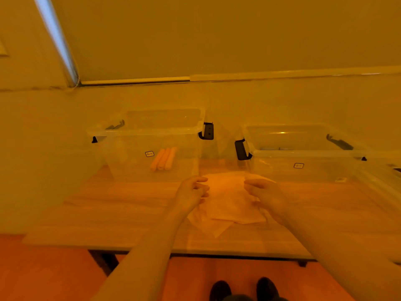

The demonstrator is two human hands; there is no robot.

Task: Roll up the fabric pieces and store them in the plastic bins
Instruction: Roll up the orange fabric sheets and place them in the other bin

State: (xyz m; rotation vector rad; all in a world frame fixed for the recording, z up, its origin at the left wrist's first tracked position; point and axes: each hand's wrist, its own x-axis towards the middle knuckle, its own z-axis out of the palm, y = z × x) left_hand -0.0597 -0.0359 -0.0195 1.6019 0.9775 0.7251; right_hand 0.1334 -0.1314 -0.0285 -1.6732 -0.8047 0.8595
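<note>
The cloth (227,198) is lying on the table (108,213) in front of the two bins (152,135), and it could be slipping loose if the pinch is weak. The left hand (191,194) and right hand (264,192) are reaching forward, fingers curled on its far edge.

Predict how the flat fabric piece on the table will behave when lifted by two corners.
The fabric piece looks thin and creased, so it will probably sag and drape rather than hold flat. It likely weighs little. Overlapping sheets beneath it may slide on the smooth table.
</note>
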